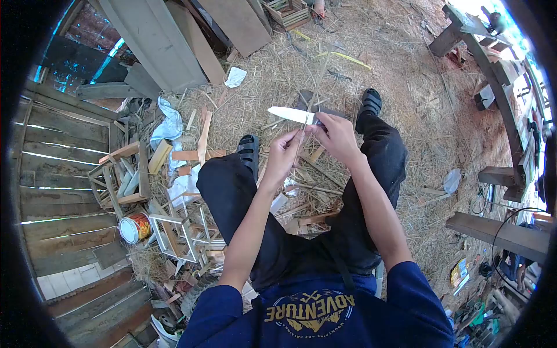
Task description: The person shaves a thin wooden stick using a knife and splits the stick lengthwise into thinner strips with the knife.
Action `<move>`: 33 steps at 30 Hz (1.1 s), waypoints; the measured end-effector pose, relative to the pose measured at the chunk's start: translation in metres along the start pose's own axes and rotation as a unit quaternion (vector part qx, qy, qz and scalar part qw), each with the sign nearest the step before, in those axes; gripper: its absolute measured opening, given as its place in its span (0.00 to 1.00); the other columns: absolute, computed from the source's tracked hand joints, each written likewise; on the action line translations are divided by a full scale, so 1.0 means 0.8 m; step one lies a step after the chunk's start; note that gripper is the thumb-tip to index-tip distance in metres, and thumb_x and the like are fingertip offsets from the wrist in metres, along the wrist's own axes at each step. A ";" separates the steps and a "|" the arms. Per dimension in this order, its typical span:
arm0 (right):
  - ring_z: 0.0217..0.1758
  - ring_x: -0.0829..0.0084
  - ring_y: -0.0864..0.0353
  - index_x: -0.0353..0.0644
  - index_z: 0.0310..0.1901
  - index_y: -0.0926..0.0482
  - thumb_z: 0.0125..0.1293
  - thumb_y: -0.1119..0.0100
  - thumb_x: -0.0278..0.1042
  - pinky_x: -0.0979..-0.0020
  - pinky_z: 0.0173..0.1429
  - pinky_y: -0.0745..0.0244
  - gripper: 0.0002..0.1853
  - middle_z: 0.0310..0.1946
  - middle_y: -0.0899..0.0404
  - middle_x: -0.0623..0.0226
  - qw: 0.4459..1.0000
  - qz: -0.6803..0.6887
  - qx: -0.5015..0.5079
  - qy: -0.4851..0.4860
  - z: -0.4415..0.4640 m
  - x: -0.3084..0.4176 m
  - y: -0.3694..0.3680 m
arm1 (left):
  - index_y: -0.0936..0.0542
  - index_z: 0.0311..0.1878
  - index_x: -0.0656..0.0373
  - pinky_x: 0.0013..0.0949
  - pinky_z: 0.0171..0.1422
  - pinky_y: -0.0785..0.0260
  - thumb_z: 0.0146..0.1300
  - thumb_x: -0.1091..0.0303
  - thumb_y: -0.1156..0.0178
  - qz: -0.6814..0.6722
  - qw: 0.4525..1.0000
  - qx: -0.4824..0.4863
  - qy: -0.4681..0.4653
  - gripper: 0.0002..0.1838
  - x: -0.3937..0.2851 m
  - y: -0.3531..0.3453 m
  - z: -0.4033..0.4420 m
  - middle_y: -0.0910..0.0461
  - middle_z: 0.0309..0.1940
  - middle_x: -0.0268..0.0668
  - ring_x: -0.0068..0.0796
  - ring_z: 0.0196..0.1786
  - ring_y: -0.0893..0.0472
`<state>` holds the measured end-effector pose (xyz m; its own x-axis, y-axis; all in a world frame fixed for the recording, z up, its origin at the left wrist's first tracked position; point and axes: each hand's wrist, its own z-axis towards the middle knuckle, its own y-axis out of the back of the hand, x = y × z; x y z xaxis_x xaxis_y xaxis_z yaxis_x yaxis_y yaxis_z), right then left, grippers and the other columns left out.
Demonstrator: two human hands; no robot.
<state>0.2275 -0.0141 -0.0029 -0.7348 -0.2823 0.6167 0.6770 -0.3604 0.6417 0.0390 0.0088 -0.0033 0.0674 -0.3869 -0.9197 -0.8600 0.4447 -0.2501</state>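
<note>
My right hand (336, 138) is closed around the dark handle of a knife (290, 115), whose bright blade points left. My left hand (284, 155) pinches a thin strip (297, 155), which looks like bamboo or wood. The strip runs up past the blade, close to or touching it near the handle; I cannot tell which. Both hands are side by side above the ground between my knees. Part of the handle is hidden by my right fingers.
Straw and wood scraps cover the ground (400, 69). To the left lie a paint can (135, 228), a small wooden frame (174, 236) and a pale cloth (166, 122). Boards (156, 43) lean at upper left. A wooden bench (500, 87) stands at right.
</note>
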 end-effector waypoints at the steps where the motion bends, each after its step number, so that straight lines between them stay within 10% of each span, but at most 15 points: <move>1: 0.31 0.53 0.19 0.37 0.45 0.20 0.66 0.32 0.44 0.58 0.37 0.27 0.18 0.27 0.22 0.56 1.000 -0.009 -0.007 -0.003 0.002 -0.002 0.000 | 0.16 0.57 0.58 0.21 0.22 0.51 0.79 0.60 0.43 -0.007 1.000 0.002 -0.004 0.15 -0.002 0.000 -0.002 0.34 0.21 0.20 0.09 0.20 0.40; 13: 0.30 0.61 0.14 0.44 0.38 0.11 0.57 0.25 0.52 0.63 0.36 0.23 0.18 0.26 0.15 0.62 0.994 -0.073 -0.071 0.043 -0.001 -0.002 0.037 | 0.17 0.59 0.66 0.21 0.33 0.36 0.78 0.65 0.42 0.231 0.961 -0.047 -0.142 0.16 0.003 0.008 -0.026 0.19 0.29 0.25 0.09 0.30 0.29; 19: 0.21 0.65 0.20 0.44 0.44 0.11 0.65 0.29 0.52 0.64 0.30 0.27 0.18 0.19 0.21 0.60 0.959 -0.133 -0.128 -0.214 0.004 -0.022 0.084 | 0.15 0.57 0.66 0.22 0.34 0.35 0.77 0.65 0.42 0.264 0.957 -0.023 -0.118 0.15 0.010 0.036 -0.061 0.18 0.30 0.26 0.10 0.31 0.29; 33: 0.24 0.61 0.17 0.42 0.42 0.13 0.67 0.31 0.52 0.64 0.32 0.25 0.19 0.21 0.19 0.58 0.978 -0.094 -0.058 -0.178 0.000 -0.018 0.051 | 0.21 0.58 0.65 0.22 0.31 0.40 0.81 0.60 0.47 0.131 0.988 0.069 0.047 0.17 0.000 0.054 -0.062 0.29 0.24 0.25 0.13 0.27 0.33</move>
<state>0.2657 -0.0246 0.0143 -0.7710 0.1189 0.6257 0.5066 -0.4810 0.7156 -0.0232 -0.0120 0.0009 -0.2021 -0.3142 -0.9276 -0.7643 0.6429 -0.0512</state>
